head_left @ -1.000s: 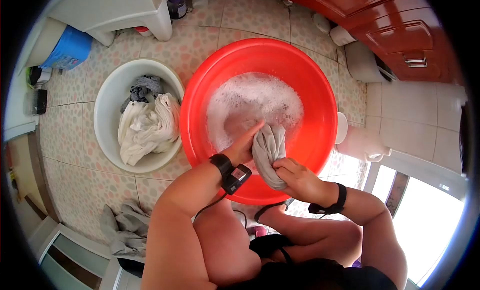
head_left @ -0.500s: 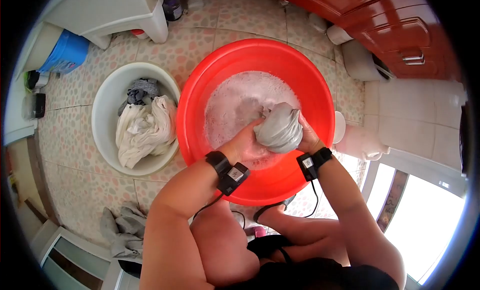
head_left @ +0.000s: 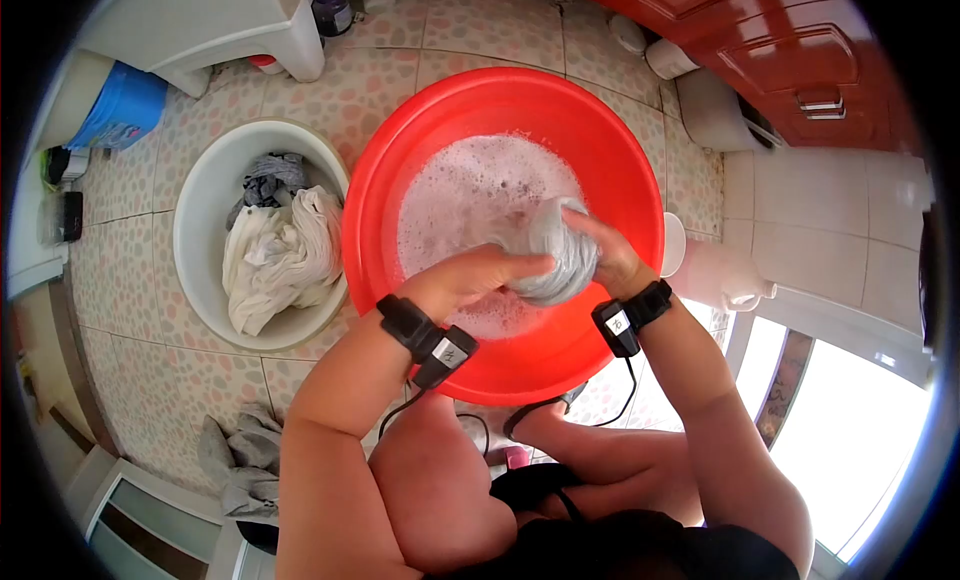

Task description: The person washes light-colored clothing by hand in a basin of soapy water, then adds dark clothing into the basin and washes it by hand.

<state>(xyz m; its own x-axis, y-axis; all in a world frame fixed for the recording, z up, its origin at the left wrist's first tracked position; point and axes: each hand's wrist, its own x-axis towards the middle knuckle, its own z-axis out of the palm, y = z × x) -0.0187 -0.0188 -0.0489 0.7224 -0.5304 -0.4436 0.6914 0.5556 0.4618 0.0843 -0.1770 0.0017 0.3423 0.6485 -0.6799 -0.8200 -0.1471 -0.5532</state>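
A wet, bunched light-grey cloth (head_left: 558,256) is held between my two hands above soapy water (head_left: 450,205) in a large red basin (head_left: 625,170). My left hand (head_left: 492,272) grips its left side, thumb laid across the front. On the right side, my right hand (head_left: 606,248) has its fingers curled over the top of the cloth. Which garment it is cannot be made out. Both wrists wear black straps with small boxes and cables.
Left of the basin stands a white tub (head_left: 200,280) with cream cloth (head_left: 285,255) and dark grey cloth (head_left: 268,185) in it. Grey fabric (head_left: 245,460) lies on the tiled floor. A pinkish jug (head_left: 715,275) stands at the right, below red cabinets (head_left: 790,60).
The cloth has gone from a rounded bundle to a tighter, folded strip. My right hand has shifted over its top, and my left thumb now lies across its front.
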